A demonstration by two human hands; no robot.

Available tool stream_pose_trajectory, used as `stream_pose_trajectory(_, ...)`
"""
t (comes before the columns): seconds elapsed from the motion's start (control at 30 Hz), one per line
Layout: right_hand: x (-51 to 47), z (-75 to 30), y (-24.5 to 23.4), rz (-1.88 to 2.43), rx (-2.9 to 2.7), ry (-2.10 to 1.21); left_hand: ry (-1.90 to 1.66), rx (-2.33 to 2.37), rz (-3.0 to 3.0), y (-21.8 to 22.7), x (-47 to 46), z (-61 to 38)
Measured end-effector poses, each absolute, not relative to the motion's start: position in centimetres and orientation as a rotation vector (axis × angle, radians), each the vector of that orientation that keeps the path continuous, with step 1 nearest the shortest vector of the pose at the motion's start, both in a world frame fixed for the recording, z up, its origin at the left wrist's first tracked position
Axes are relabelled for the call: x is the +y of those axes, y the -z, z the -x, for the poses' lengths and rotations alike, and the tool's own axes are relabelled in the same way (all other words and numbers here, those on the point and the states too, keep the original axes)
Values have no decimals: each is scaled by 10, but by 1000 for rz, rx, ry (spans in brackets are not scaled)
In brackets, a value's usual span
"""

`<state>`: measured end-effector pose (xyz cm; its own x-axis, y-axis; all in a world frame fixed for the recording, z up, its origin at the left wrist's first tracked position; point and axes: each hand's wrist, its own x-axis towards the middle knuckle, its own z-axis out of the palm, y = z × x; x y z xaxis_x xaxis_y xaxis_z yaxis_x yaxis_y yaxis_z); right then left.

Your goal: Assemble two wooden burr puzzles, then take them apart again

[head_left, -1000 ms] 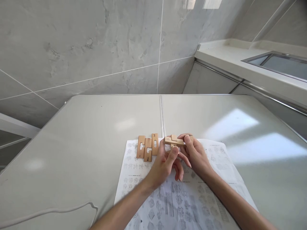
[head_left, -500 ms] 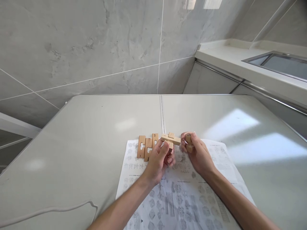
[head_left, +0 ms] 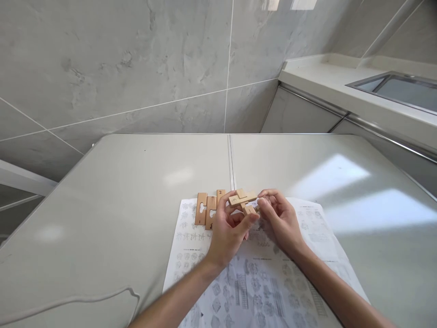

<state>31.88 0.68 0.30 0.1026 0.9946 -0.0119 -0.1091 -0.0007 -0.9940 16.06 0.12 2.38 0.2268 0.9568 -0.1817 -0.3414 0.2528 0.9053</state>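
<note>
My left hand (head_left: pixel 231 223) is closed around a small joined group of pale wooden puzzle pieces (head_left: pixel 242 199), which cross one another above the paper. My right hand (head_left: pixel 278 216) meets the right side of this group, thumb and fingers pinched together. Whatever that hand grips is mostly hidden behind its fingers; a bit of wood shows at the fingertips. Just left of my left hand lie several flat notched wooden pieces (head_left: pixel 201 209) side by side, with numbers written on them. A printed sheet (head_left: pixel 252 282) with small puzzle diagrams lies under both hands.
The pale table (head_left: pixel 136 182) has a seam down its middle. A white cable (head_left: pixel 75 299) runs along the lower left. Behind stands a grey tiled wall (head_left: pixel 153 59), and at the right is a white counter (head_left: pixel 317 77) with an inset sink.
My right hand has moved left, bringing its wooden piece up against the group. My left hand has turned the group and shifted its grip, the thumb now lower and further right.
</note>
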Motion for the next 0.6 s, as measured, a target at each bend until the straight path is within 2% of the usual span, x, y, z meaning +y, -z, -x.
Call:
stream_pose_trajectory(0.4,3,-314,0,1342,-1215,-827,-1118,1025,-1034,-23,0,-159)
stream_pose_trajectory(0.6,1,-315,3,1339,-1325,-766,-1110,1036,-1163,-18,3,-156)
